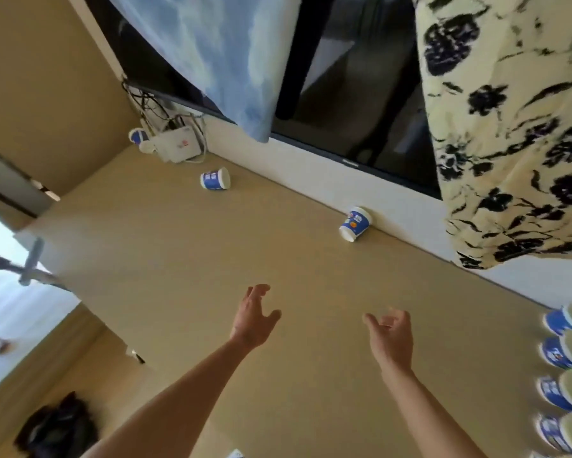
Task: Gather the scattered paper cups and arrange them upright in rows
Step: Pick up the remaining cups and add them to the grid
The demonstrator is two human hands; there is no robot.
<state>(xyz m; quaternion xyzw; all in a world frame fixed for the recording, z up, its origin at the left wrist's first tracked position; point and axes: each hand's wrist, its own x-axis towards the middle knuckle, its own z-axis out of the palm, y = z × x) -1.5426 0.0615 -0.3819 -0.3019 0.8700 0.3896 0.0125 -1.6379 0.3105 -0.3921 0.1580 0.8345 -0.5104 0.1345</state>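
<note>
Both hands are stretched out over the tan table (178, 259) and hold nothing. The left hand (254, 319) has its fingers spread wide. The right hand (392, 335) has loose, bent fingers. One paper cup (215, 179) lies on its side far ahead, its length running left to right and its mouth to the right. Another fallen cup (355, 224) touches the white wall (311, 173); its wide end seems to point at the wall. A row of upright cups (557, 355) stands at the right edge.
</note>
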